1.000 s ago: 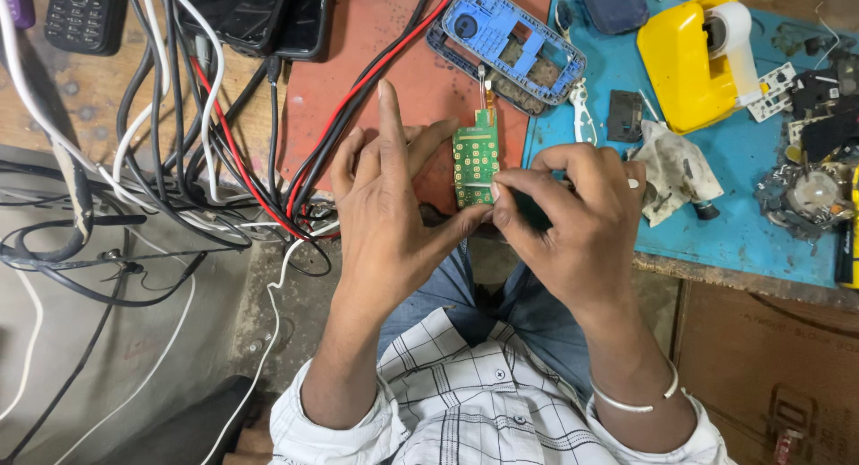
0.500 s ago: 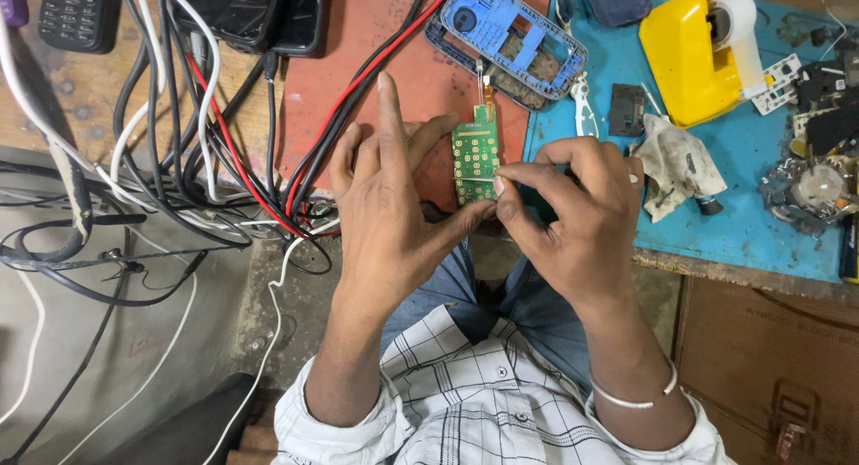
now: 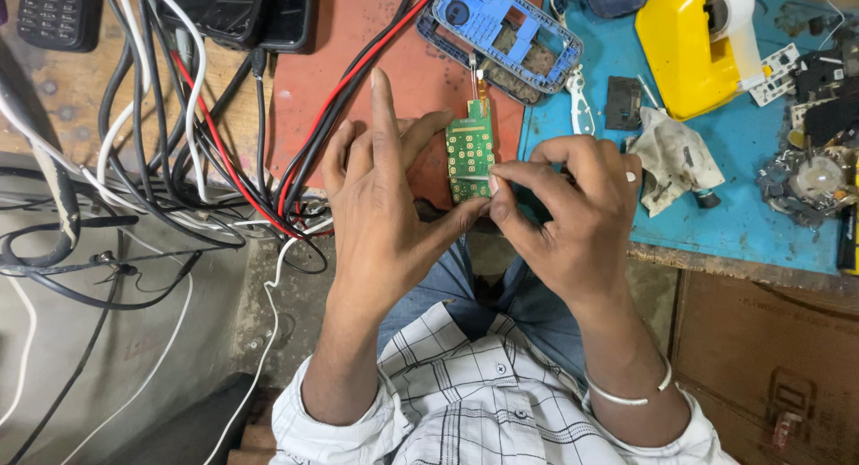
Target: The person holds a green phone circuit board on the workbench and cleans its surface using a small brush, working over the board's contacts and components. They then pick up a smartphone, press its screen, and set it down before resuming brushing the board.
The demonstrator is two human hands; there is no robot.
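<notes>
I look down at the desk [image 3: 376,53]. A red mat lies in its middle, a blue mat [image 3: 743,205] to the right, and a heap of wires [image 3: 179,161] to the left. On the blue mat sits a yellow tape holder [image 3: 689,49]. A blue phone frame [image 3: 506,35] lies at the far edge, across both mats.

I think the phone is already taken apart, because its green board [image 3: 472,152] is out of the frame. The work on the board looks to be in the middle; the frame is empty and nothing is put back yet.

The board is up off the desk, just over its near edge. My left hand [image 3: 385,223] is mostly open, fingers spread, with the thumb tip touching the board's bottom. My right hand [image 3: 573,223] is curled, and its grip pinches the board's lower right side between thumb and finger.
</notes>
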